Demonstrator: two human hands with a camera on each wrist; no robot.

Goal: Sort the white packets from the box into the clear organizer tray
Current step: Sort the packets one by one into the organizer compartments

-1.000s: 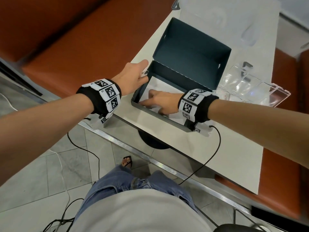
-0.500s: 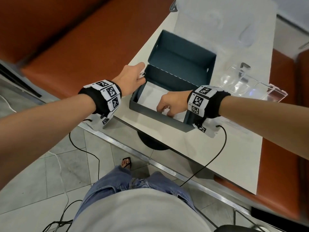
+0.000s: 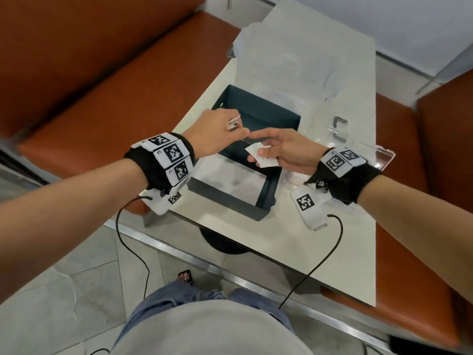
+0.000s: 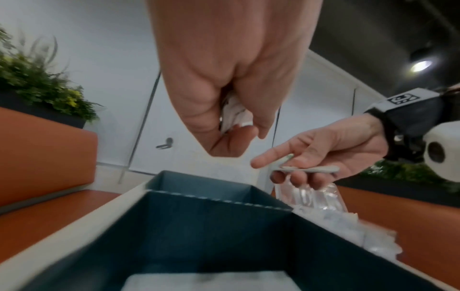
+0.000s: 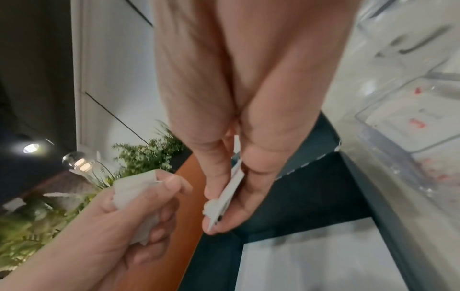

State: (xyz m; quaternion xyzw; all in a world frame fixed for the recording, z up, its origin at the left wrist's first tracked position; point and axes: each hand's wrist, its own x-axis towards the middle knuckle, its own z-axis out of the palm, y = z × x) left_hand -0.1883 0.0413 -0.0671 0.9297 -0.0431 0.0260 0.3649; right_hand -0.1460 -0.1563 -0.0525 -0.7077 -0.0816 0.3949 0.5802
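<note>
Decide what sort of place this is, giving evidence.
Probably a cafe or lounge seating booth: orange padded benches flank a pale pedestal table, with planters of greenery behind the seats.

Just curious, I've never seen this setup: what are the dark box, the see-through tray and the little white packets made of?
Box: probably matte dark card, with thin folded walls. Organizer tray: clear, glossy hard plastic, judging by its glinting edges. Packets in the left hand and right hand: likely thin paper, since they crumple and bend.

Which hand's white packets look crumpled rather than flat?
The left hand grips the crumpled packets; the right hand pinches flat packets.
</note>
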